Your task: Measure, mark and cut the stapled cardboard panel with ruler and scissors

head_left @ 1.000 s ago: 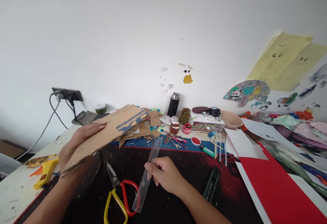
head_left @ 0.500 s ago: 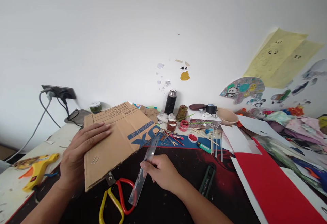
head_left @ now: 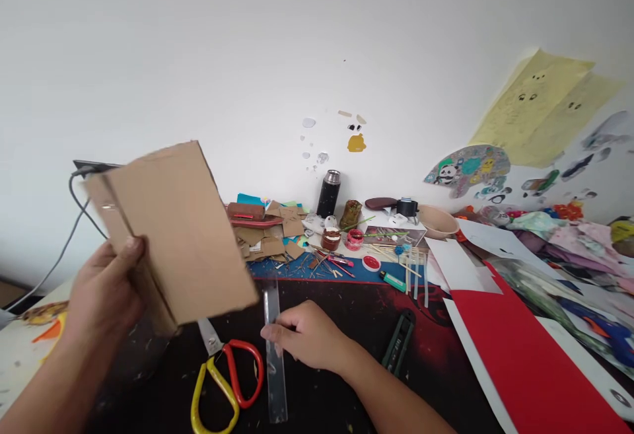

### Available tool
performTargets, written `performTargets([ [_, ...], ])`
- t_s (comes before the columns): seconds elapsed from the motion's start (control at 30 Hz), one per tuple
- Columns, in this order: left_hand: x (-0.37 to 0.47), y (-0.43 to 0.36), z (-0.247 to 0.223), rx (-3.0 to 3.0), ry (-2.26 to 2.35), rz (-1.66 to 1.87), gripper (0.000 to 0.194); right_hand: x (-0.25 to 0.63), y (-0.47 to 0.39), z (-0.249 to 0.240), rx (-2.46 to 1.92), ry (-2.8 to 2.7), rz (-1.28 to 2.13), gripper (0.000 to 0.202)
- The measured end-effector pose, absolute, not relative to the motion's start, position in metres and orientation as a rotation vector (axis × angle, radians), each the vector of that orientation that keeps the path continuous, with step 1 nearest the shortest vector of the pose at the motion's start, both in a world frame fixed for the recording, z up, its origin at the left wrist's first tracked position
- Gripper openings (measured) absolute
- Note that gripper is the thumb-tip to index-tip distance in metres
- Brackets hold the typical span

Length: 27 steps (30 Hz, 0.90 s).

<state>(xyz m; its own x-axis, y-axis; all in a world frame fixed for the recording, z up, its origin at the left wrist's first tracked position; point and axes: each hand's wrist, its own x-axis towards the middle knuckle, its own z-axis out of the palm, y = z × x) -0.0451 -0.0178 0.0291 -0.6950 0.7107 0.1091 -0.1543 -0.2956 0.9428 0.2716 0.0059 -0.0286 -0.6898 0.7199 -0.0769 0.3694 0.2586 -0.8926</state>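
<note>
Saw a cluttered dark desk mat against a white wall. Left hand gripped the cardboard sheet, raised and tilted. Right hand pinched the clear ruler, long axis running near-to-far beside the scissors.

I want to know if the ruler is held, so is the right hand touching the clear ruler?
Touching. The head view shows the right hand with fingertips pressed on the clear ruler.
</note>
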Motion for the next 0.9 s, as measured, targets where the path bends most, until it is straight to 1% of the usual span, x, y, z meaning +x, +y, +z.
performTargets([
  [0.03, -0.048, -0.017, 0.029, 0.696, 1.374, 1.922, 0.07, 0.272, 0.006, -0.028, -1.011, -2.225, 1.346, 0.054],
  [0.07, -0.05, -0.017, 0.029, 0.691, 1.371, 1.813, 0.074, 0.272, 0.006, -0.027, -1.02, -2.257, 1.274, 0.055],
  [0.2, -0.048, -0.023, 0.026, 0.815, 1.362, 1.27, 0.067, 0.273, 0.012, -0.03, -1.023, -2.251, 1.059, 0.043],
  [0.27, -0.045, -0.024, 0.023, 0.929, 1.33, 1.066, 0.066, 0.274, 0.017, -0.033, -1.026, -2.143, 1.08, 0.042],
  [0.3, -0.044, -0.024, 0.021, 0.985, 1.325, 1.013, 0.067, 0.274, 0.02, -0.035, -1.027, -2.051, 1.144, 0.044],
  [0.4, -0.043, -0.023, 0.017, 1.123, 1.347, 0.9, 0.064, 0.277, 0.03, -0.037, -0.984, -1.693, 1.409, 0.05],
  [0.5, -0.04, -0.02, 0.015, 1.228, 1.365, 0.782, 0.056, 0.281, 0.036, -0.033, -0.991, -1.439, 1.553, 0.063],
  [0.6, -0.037, -0.017, 0.014, 1.285, 1.436, 0.75, 0.054, 0.285, 0.037, -0.027, -0.991, -1.397, 1.684, 0.075],
  [0.63, -0.036, -0.016, 0.014, 1.304, 1.459, 0.759, 0.055, 0.286, 0.036, -0.025, -0.995, -1.425, 1.7, 0.075],
  [0.77, -0.036, -0.013, 0.011, 1.321, 1.511, 0.708, 0.062, 0.286, 0.028, -0.023, -0.96, -1.672, 1.685, 0.064],
  [0.83, -0.036, -0.013, 0.011, 1.278, 1.474, 0.679, 0.059, 0.287, 0.026, -0.023, -0.994, -1.693, 1.705, 0.062],
  [0.9, -0.035, -0.012, 0.012, 1.218, 1.483, 0.777, 0.055, 0.287, 0.025, -0.022, -1.02, -1.667, 1.707, 0.061],
])
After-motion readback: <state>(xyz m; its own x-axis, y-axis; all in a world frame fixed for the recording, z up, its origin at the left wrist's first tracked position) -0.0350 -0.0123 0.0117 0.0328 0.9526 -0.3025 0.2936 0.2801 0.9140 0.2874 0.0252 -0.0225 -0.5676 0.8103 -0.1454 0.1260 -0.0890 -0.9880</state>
